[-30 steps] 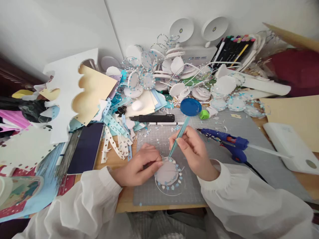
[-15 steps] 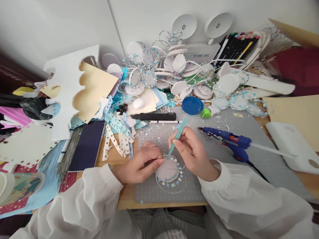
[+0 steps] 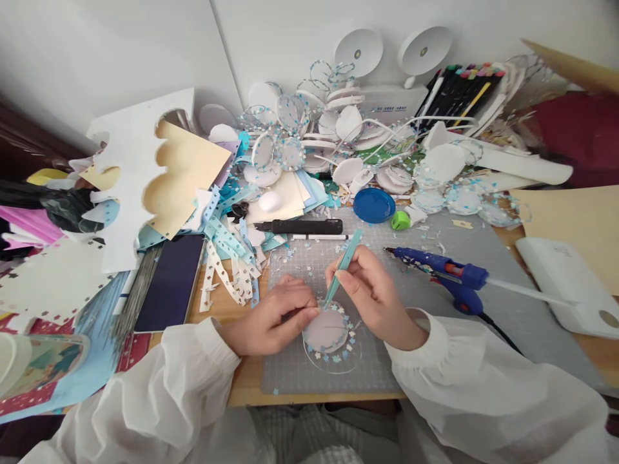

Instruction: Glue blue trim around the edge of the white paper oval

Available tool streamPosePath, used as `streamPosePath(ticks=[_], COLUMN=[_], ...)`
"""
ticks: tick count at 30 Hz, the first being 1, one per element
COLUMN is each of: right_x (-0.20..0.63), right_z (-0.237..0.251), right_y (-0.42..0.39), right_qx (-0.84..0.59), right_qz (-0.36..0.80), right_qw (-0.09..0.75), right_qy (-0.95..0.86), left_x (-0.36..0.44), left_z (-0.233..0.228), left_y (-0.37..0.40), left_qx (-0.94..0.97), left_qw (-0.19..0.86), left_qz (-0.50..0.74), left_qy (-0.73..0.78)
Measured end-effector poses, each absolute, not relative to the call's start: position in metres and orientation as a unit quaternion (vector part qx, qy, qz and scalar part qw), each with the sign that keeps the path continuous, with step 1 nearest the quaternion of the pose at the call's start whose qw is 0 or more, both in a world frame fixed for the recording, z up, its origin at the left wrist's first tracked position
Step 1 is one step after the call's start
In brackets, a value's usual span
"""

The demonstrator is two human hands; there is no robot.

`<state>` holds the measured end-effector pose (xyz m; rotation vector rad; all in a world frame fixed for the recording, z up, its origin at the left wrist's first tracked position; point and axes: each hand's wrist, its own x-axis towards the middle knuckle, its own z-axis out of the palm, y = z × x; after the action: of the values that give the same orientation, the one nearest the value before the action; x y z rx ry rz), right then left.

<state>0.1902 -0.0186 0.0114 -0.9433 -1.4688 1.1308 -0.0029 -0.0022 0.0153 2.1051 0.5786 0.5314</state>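
Observation:
My right hand point(image 3: 370, 290) is closed around a pair of teal tweezers point(image 3: 346, 265), whose tips point down at the top edge of a round white disc point(image 3: 326, 330). Small blue and white paper stars point(image 3: 349, 346) ring the disc, and a thin clear wire loop point(image 3: 333, 372) curves out below it. At the disc's upper left, my left hand point(image 3: 278, 316) pinches the rim between thumb and fingers. Whatever lies exactly at the tweezer tips is too small to make out. The disc rests on a grey gridded cutting mat point(image 3: 285, 380).
A blue glue gun point(image 3: 440, 264) lies to the right, its cord trailing forward. Behind the hands are a black cutter point(image 3: 304, 226), a blue lid point(image 3: 374, 205) and piled white discs point(image 3: 348, 171). To the left lie punched paper strips point(image 3: 227, 270) and a dark phone point(image 3: 171, 282).

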Motion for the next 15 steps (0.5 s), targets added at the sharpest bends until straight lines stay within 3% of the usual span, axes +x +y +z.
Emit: streamPosePath(ticks=[15], right_x=[0.1917], right_z=[0.0124], right_y=[-0.0173], right_qx=[-0.402], right_qz=[0.469], right_qw=[0.506], right_qy=[-0.602], left_x=[-0.0026], left_z=[0.0169], left_y=[-0.002], left_qx=[0.842], left_qw=[0.439], left_qz=[0.215], left_qy=[0.229])
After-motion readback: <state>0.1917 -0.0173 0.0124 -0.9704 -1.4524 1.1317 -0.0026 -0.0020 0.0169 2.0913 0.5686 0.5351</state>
